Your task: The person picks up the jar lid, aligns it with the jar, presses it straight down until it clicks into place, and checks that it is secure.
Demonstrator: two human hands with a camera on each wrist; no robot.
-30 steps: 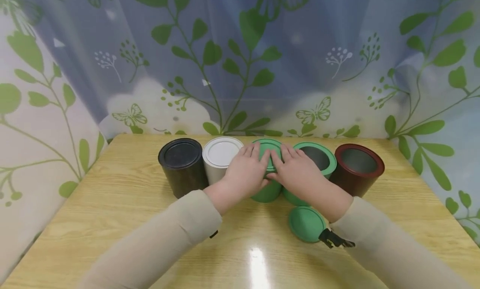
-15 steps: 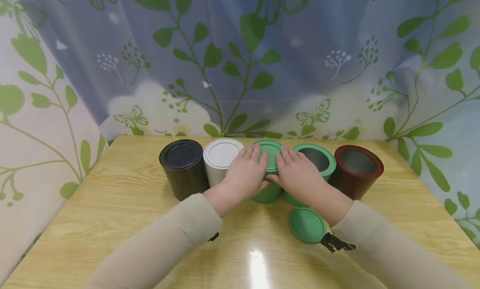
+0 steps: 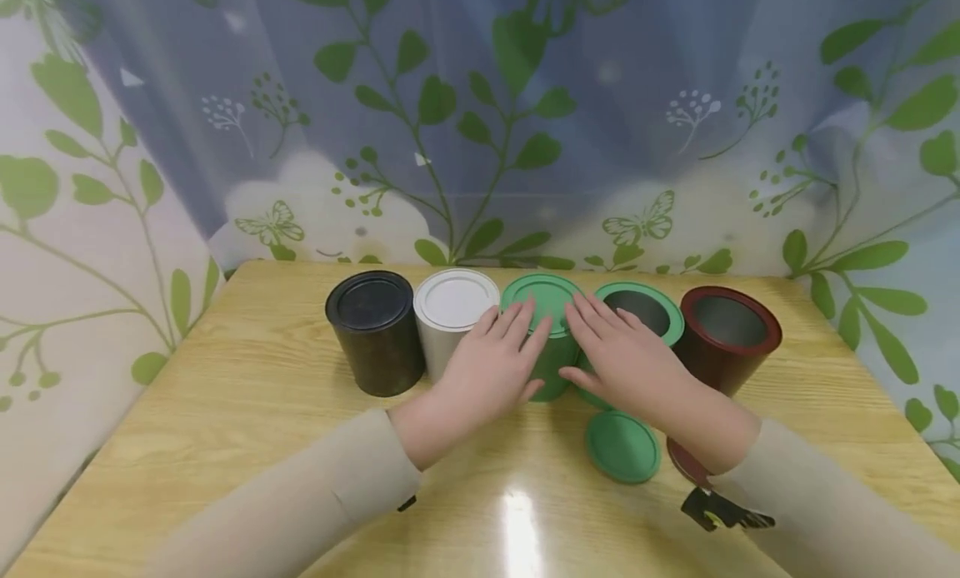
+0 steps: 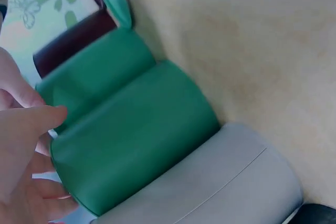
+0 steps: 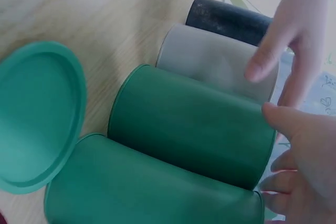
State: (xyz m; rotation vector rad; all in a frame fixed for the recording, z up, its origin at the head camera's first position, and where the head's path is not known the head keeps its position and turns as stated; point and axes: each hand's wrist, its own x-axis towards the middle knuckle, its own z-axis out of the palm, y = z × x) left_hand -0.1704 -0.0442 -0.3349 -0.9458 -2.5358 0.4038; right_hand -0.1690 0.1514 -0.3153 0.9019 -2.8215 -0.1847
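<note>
In the head view, a green can (image 3: pixel 557 376) with its lid on stands mid-row. My left hand (image 3: pixel 486 368) has its fingers straight at the left and front of that lid, near the white can (image 3: pixel 456 299). Opposite it, my right hand (image 3: pixel 637 357) stretches its fingers toward the lid's right edge, overlapping the uncovered green can (image 3: pixel 673 307). Both thumbs point inward in front of the lidded can, with a gap between them. The wrist views show the two green cans side by side, the fingers around their top ends. Neither hand holds anything.
A lidded black can (image 3: pixel 382 357) ends the row at left, an uncovered dark red can (image 3: pixel 716 361) at right. On the table in front lie a loose green lid (image 3: pixel 622 447) and a dark red lid (image 3: pixel 686 461), partly under my right wrist. A patterned curtain (image 3: pixel 525 203) hangs behind.
My hands have moved apart on the green lid, showing more of it, and the thumbs have separated. My right forearm has shifted right, uncovering part of the dark red lid. The cans stay in their row.
</note>
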